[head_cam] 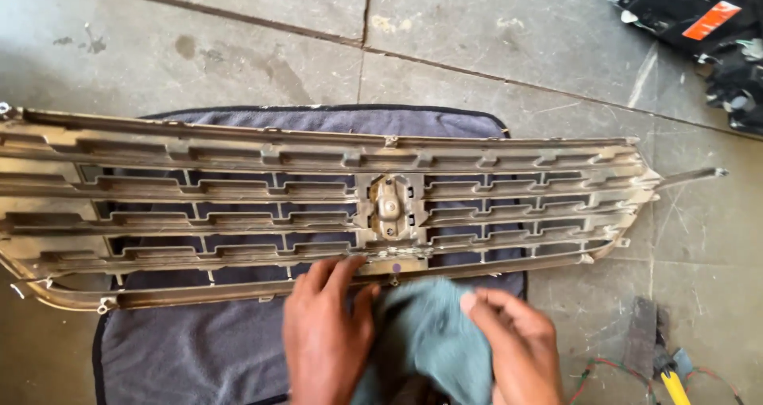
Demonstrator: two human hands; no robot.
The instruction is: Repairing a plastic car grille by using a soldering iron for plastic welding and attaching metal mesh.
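Lower centre: left hand (322, 337) lies flat, fingers apart, on the grille (238, 206); right hand (517, 345) pinches a teal cloth (429, 333) — both over a grey mat (183, 349).

Grille (318, 206) laid lengthwise across mat (199, 349), both ends reaching past it onto floor (238, 39). Mount bracket (389, 206) at grille's middle. Cloth (433, 333) bunched at grille's near edge, between left hand (322, 333) and right hand (517, 345); left fingers (346, 270) touching lowest bar. Pile of parts (699, 31) at far right on floor, well apart. Wires (604, 373) and tool (674, 381) at near right, beside mat.
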